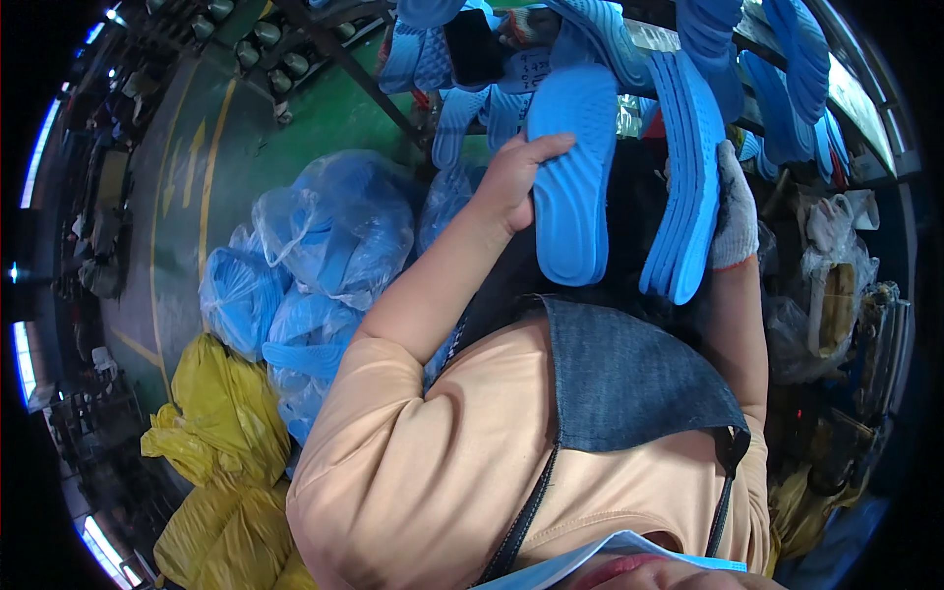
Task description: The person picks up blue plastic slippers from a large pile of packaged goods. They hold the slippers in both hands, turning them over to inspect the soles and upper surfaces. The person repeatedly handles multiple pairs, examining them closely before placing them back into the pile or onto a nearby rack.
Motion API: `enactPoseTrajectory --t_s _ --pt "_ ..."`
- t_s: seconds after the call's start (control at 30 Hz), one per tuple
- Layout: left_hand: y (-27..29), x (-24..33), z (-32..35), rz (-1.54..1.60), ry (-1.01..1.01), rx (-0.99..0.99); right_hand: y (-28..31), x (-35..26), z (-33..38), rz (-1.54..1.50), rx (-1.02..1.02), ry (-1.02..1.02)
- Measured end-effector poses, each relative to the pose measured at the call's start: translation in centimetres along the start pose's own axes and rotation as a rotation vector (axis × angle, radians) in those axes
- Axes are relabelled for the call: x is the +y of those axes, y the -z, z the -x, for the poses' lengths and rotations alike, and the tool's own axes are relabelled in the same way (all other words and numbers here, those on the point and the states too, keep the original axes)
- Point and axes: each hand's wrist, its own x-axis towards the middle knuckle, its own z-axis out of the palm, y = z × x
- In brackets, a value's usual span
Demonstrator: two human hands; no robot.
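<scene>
My bare left hand point(521, 179) grips a single blue foam shoe sole point(573, 211) by its left edge, thumb lying on its face. The sole stands nearly upright, its ribbed surface turned towards me. Just to its right, a stack of several blue soles point(678, 187) is tilted on edge. My right hand point(736, 211), in a white knit glove with an orange cuff, is closed around the stack's right side; most of its fingers are hidden behind. A gap separates the single sole from the stack.
More blue soles point(787, 108) fill the rack in front and overhead. A dark phone-like slab point(473, 47) is among them, beside a grey-and-orange glove point(528, 28). Clear bags of blue soles point(339, 221) and yellow bags point(221, 413) lie left, by the green floor point(270, 147).
</scene>
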Motion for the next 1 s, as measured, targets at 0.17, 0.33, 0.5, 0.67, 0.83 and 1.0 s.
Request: enactPoseTrajectory --t_s 0.17,0.33,0.5,0.67,0.83,1.0 --pt "-2.1 0.7 -1.7 -0.218 0.2 -0.19 0.4 -2.2 2.9 0.012 -0.078 0.073" --pt "-2.1 0.3 -1.7 -0.364 0.319 -0.302 3.8 -5.1 6.4 0.334 0.036 0.113" --pt "-2.4 1.2 -2.1 -0.477 0.321 -0.268 6.6 -6.3 11.7 0.565 0.128 0.133" --pt "-4.0 2.1 -1.7 -0.695 0.304 -0.372 12.1 -4.6 13.4 0.747 0.201 0.042" --pt "-3.2 -0.5 -2.3 -1.401 0.179 -0.446 17.6 -2.0 13.2 1.268 0.349 0.085" --pt "-2.8 -0.9 -2.1 -1.375 0.133 -0.417 15.9 -3.0 14.3 1.06 0.312 0.11"
